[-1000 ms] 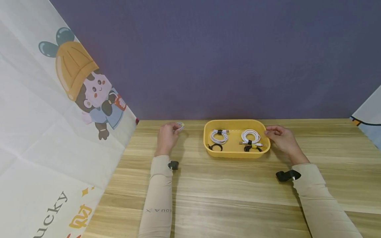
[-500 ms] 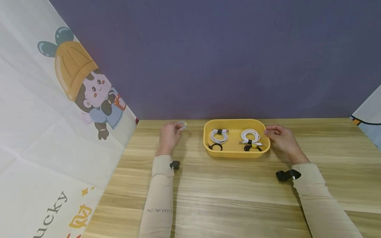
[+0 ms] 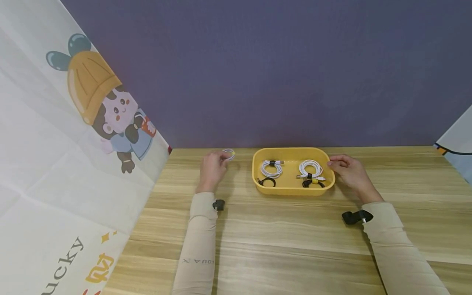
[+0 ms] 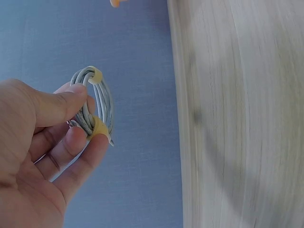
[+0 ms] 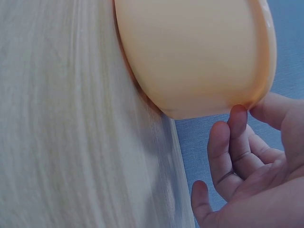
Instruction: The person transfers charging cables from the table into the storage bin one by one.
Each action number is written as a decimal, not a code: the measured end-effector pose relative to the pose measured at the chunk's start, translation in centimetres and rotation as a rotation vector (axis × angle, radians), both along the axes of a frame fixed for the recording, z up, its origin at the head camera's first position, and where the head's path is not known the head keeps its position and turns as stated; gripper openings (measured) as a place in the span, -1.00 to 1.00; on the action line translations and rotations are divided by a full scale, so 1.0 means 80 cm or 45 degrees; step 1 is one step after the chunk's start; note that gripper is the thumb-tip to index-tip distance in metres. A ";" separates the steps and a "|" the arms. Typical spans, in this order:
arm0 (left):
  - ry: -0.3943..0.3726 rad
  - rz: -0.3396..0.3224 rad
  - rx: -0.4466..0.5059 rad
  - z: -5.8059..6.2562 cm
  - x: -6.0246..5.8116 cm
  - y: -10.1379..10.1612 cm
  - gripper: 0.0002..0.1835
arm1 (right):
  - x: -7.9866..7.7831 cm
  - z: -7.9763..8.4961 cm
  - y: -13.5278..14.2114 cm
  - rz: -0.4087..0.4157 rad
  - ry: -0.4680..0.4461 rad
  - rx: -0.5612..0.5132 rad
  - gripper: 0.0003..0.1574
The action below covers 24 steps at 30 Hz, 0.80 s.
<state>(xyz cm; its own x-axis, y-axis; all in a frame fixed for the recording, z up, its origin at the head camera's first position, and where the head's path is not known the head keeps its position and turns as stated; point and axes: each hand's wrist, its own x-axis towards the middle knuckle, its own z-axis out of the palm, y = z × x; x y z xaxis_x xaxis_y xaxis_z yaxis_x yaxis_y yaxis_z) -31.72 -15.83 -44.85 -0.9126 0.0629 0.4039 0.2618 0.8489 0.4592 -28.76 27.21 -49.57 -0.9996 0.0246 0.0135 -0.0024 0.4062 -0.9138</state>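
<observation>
My left hand (image 3: pixel 213 170) pinches a coiled white cable (image 4: pixel 85 111) between thumb and fingers, raised left of the yellow bin (image 3: pixel 291 191). In the left wrist view, two yellow ties (image 4: pixel 99 127) wrap the coil. My right hand (image 3: pixel 350 174) grips the bin's right rim, thumb and fingertips on the edge, as the right wrist view also shows. Inside the bin, a white coiled cable (image 3: pixel 275 175) with a black tie lies at left, above a small black cable (image 3: pixel 275 183). At right are another white coiled cable (image 3: pixel 301 166) and a black cable with a yellow tie (image 3: pixel 315 181).
The wooden table (image 3: pixel 280 246) runs under both arms. A dark blue-grey panel (image 3: pixel 265 73) rises along its back edge. To the left hangs a white printed sheet (image 3: pixel 48 164). A black cord (image 3: pixel 457 153) shows at the far right.
My left hand has moved a little to the right with the white cable, closer to the bin. My right hand and the bin have stayed in place.
</observation>
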 end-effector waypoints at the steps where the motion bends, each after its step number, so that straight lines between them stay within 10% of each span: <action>1: 0.000 -0.003 0.005 0.000 0.000 0.001 -0.80 | 0.001 0.000 0.000 0.000 -0.001 0.002 -0.37; 24: 0.077 -0.086 0.012 0.002 0.005 0.023 -0.84 | 0.002 0.001 0.001 -0.005 -0.009 0.023 -0.37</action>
<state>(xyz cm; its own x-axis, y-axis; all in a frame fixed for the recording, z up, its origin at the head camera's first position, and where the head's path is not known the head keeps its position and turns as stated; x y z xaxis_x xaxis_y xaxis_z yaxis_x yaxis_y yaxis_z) -31.30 -14.02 -44.67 -0.8805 0.1197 0.4587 0.3458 0.8241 0.4486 -28.62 27.26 -49.48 -0.9996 0.0283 0.0068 0.0058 0.4229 -0.9061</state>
